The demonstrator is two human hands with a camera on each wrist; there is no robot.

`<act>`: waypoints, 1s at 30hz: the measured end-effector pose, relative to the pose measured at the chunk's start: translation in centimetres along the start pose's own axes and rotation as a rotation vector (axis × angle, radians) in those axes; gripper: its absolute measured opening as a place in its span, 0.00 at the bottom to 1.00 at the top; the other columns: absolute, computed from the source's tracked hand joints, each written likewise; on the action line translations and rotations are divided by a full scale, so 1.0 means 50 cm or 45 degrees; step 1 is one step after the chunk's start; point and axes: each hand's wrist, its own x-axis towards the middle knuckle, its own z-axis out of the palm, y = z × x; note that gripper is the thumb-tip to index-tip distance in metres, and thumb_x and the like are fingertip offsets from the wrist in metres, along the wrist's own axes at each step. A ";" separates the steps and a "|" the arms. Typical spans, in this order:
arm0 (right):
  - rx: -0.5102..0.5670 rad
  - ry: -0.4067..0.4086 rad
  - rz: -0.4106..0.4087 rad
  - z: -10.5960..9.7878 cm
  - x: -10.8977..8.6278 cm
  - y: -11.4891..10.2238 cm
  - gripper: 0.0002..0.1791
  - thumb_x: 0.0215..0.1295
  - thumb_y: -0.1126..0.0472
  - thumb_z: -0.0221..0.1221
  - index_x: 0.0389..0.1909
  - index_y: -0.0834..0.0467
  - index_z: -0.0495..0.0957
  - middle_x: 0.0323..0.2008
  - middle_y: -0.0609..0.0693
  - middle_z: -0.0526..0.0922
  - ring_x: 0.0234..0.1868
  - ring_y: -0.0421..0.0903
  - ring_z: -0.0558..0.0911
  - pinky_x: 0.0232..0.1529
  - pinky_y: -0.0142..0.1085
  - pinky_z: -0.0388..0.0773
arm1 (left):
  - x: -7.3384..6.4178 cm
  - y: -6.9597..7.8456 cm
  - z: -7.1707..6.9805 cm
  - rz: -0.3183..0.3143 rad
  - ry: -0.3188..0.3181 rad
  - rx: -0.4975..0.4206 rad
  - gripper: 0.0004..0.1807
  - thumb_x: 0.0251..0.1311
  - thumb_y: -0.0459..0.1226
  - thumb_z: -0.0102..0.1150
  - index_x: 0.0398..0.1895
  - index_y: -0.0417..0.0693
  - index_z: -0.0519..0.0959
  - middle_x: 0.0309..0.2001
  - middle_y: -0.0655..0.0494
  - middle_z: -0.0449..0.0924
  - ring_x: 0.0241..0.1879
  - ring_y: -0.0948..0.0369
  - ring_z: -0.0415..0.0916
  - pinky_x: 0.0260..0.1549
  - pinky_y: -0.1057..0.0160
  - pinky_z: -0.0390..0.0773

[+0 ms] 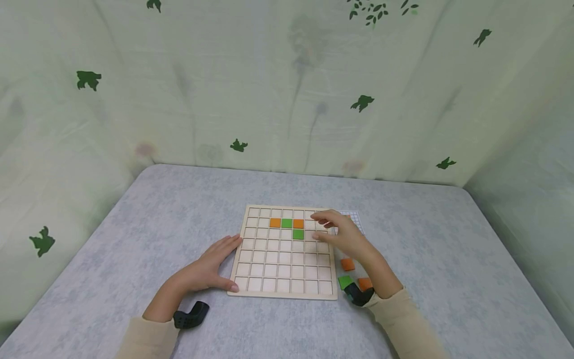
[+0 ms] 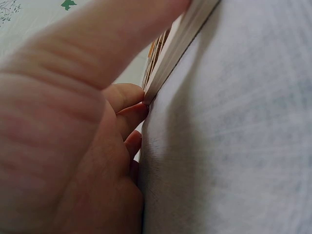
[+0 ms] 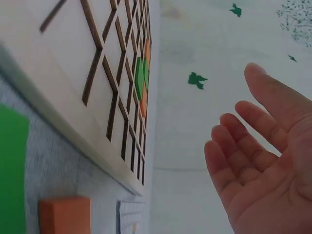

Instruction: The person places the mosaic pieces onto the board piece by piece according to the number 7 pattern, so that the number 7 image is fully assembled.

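Gridded board (image 1: pixel 284 271) bears four tiles (image 1: pixel 287 223)

Head: the board lies on the surface (image 1: pixel 134 249), tiles in its far half. The left hand (image 1: pixel 206 269) touches its left edge, fingers extended. The right hand (image 1: pixel 343 234) hovers over its far right, fingers parted.

Left wrist: fingers meet the board's side.

Right wrist: parted fingers, empty.

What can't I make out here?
Head: full pattern of gridded sheet, partly behind right hand.
Head: part of an orange tile, behind black wrist device.
Right wrist: rest of green tile, cut off by left edge.
Left wrist: most of board, behind left thumb and cut by top edge.
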 end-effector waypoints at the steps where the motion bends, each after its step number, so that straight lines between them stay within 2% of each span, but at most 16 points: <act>1: -0.017 0.009 -0.002 -0.006 -0.007 0.000 0.25 0.55 0.59 0.62 0.54 0.59 0.72 0.51 0.51 0.73 0.49 0.54 0.73 0.49 0.45 0.70 | 0.000 0.000 0.000 0.000 0.000 0.001 0.62 0.30 0.58 0.70 0.69 0.42 0.49 0.69 0.48 0.43 0.67 0.47 0.35 0.58 0.41 0.42; 8: -0.045 0.018 0.019 -0.040 -0.071 0.028 0.27 0.53 0.59 0.63 0.55 0.60 0.71 0.52 0.50 0.72 0.49 0.54 0.73 0.49 0.48 0.69 | 0.000 0.001 -0.001 -0.001 -0.001 0.005 0.62 0.31 0.58 0.69 0.69 0.42 0.49 0.69 0.48 0.43 0.67 0.47 0.35 0.58 0.41 0.42; 15: -0.094 -0.040 0.053 -0.046 -0.120 0.065 0.26 0.52 0.63 0.64 0.54 0.61 0.71 0.52 0.52 0.73 0.47 0.52 0.74 0.47 0.43 0.71 | 0.000 0.000 -0.001 -0.014 -0.011 0.013 0.62 0.31 0.59 0.68 0.69 0.42 0.48 0.69 0.48 0.43 0.67 0.47 0.34 0.58 0.41 0.41; 19: -0.092 -0.074 0.079 -0.045 -0.136 0.081 0.27 0.52 0.60 0.64 0.54 0.61 0.72 0.51 0.52 0.74 0.46 0.50 0.74 0.47 0.42 0.71 | 0.001 -0.001 0.001 -0.009 -0.008 0.019 0.62 0.32 0.59 0.68 0.69 0.42 0.49 0.69 0.48 0.43 0.67 0.47 0.35 0.58 0.41 0.42; 22: -0.086 -0.118 0.138 -0.044 -0.146 0.090 0.26 0.51 0.57 0.65 0.53 0.59 0.73 0.49 0.49 0.75 0.46 0.47 0.73 0.49 0.42 0.69 | 0.002 -0.001 0.001 -0.008 -0.002 0.017 0.62 0.31 0.58 0.69 0.69 0.42 0.49 0.69 0.48 0.44 0.67 0.47 0.35 0.58 0.40 0.42; 26: -0.152 -0.169 0.155 -0.042 -0.151 0.099 0.22 0.52 0.57 0.64 0.49 0.57 0.75 0.46 0.46 0.75 0.46 0.45 0.73 0.50 0.42 0.68 | 0.001 0.000 0.001 -0.009 -0.003 0.010 0.62 0.31 0.58 0.69 0.69 0.42 0.49 0.69 0.48 0.44 0.67 0.47 0.35 0.58 0.40 0.42; 30: -0.235 -0.192 0.129 -0.041 -0.151 0.099 0.16 0.52 0.58 0.64 0.43 0.54 0.77 0.42 0.43 0.74 0.42 0.43 0.71 0.46 0.39 0.70 | 0.001 -0.001 0.000 -0.010 -0.007 0.019 0.62 0.31 0.59 0.69 0.69 0.42 0.49 0.69 0.48 0.43 0.67 0.48 0.35 0.58 0.40 0.42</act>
